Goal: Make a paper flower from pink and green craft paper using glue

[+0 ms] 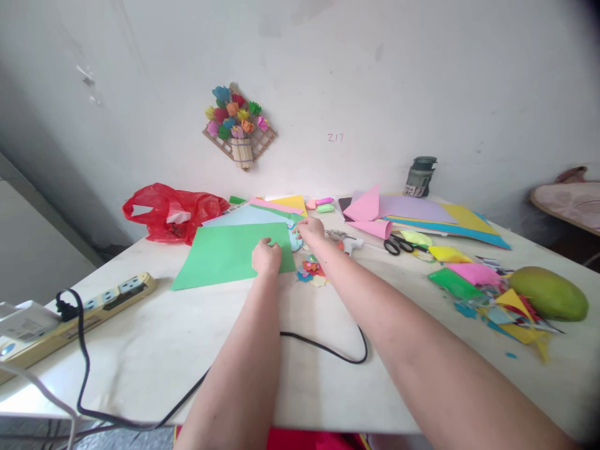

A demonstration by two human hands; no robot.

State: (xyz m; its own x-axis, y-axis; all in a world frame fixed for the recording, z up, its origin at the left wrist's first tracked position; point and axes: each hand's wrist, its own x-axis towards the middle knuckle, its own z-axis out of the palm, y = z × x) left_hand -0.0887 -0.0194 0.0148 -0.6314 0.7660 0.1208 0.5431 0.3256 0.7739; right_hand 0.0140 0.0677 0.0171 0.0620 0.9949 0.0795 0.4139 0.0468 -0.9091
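A sheet of green paper [225,253] lies flat on the table. My left hand [267,256] is over its right part with the fingers curled; whatever they hold, if anything, is hidden. Beyond the sheet's right edge, my right hand [309,230] pinches at some light blue paper cutouts [294,239], but what is between its fingertips is too small to make out. Small coloured paper flowers [311,270] are heaped just below my right wrist. A white glue gun [351,244] rests to the right of that hand, partly behind my forearm.
Scissors [398,244], a pink paper cone [375,229] and coloured sheets [422,209] lie at right. Nearer are clay packets [473,274], paper scraps and a green mango [548,292]. A power strip [117,292], black cord [323,347] and red bag [175,209] are also on the table.
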